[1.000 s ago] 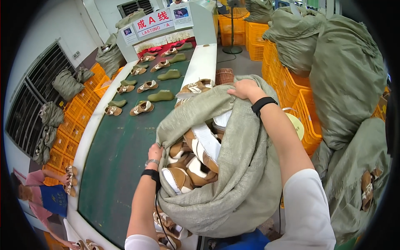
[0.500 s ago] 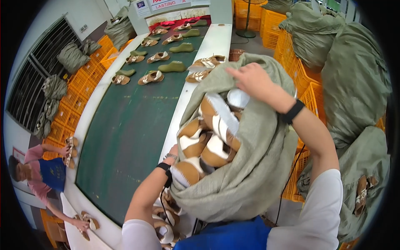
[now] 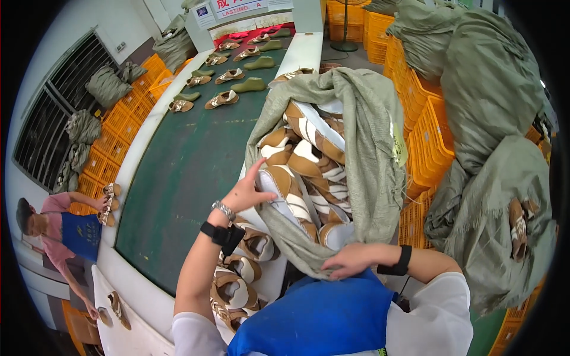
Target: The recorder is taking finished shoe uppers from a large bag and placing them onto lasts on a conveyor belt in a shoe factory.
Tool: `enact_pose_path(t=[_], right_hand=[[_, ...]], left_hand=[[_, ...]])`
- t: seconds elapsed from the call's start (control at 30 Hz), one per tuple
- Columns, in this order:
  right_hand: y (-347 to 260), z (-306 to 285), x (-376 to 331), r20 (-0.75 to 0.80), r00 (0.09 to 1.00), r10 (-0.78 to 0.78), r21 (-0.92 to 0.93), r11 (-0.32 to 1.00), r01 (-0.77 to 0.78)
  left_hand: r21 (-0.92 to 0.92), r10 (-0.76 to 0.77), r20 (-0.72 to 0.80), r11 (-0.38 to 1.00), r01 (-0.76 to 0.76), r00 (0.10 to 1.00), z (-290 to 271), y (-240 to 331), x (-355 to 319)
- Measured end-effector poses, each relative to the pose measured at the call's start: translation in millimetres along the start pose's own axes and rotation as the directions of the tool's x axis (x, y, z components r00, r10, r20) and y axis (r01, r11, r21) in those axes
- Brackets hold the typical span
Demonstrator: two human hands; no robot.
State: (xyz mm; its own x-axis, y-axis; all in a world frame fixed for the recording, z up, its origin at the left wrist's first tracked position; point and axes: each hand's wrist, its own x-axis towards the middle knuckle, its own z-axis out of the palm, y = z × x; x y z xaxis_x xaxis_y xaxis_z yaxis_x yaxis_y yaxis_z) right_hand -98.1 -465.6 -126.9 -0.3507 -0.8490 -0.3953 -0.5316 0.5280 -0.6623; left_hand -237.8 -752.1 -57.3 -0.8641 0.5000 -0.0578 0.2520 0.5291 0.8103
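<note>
In front of me a grey-green woven sack (image 3: 377, 190) stands with its mouth spread, full of brown-and-white shoes (image 3: 291, 193). Over the sack's left rim is my left hand (image 3: 246, 191), thumb and fingers apart and nothing in them. Its fingertips are close to the nearest shoe; whether they touch it I cannot tell. My right hand (image 3: 355, 260) has its fingers curled over the near rim of the sack, against my blue apron (image 3: 320, 320). More brown-and-white shoes (image 3: 237, 291) lie on the white ledge beside my left forearm.
A green conveyor belt (image 3: 178, 184) carries shoes and green shoe lasts (image 3: 248, 85) at its far end. Orange crates (image 3: 430, 142) and bulging sacks (image 3: 496, 95) line the right. At far left a co-worker in a blue apron (image 3: 82, 236) handles shoes.
My right hand has gone from the sack's far rim to its near rim. My left hand has risen from behind the left side to above the rim. The sack's mouth is wider, showing more shoes.
</note>
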Motion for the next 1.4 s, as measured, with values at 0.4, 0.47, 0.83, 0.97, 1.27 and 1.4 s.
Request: enact_pose_path(t=[0.4, 0.47, 0.83, 0.97, 1.27, 1.4], right_hand=[[-18.3, -21.2, 9.9, -0.675, 0.726, 0.134, 0.345, 0.927, 0.15], [-21.0, -36.3, 7.5, -0.825, 0.452, 0.341, 0.507, 0.799, 0.322], [-6.9, 6.2, 3.2, -0.532, 0.737, 0.417, -0.096, 0.835, -0.541], [14.3, 10.1, 22.1, -0.561, 0.807, 0.186, -0.288, 0.87, -0.4], [30.5, -24.0, 14.2, -0.248, 0.953, 0.173, -0.04, 0.981, -0.189], [18.6, -54.9, -56.2, -0.743, 0.577, 0.339, 0.445, 0.894, 0.048]], left_hand=[[-0.434, -0.089, -0.13, 0.901, 0.024, 0.988, 8.1, 46.5, -36.9], [-0.55, 0.009, -0.342, 0.809, -0.208, 0.94, 1.9, 73.6, -56.2], [0.745, 0.429, -0.031, 0.612, -0.266, 0.903, 92.6, 29.1, -174.3], [0.786, 0.315, 0.187, 0.52, -0.334, 0.93, 129.7, 11.0, -174.3], [0.747, -0.091, 0.093, 0.665, -0.009, 0.992, 168.6, 8.9, -148.3], [0.845, 0.048, 0.025, 0.533, -0.047, 0.999, 181.5, 9.8, -146.6]])
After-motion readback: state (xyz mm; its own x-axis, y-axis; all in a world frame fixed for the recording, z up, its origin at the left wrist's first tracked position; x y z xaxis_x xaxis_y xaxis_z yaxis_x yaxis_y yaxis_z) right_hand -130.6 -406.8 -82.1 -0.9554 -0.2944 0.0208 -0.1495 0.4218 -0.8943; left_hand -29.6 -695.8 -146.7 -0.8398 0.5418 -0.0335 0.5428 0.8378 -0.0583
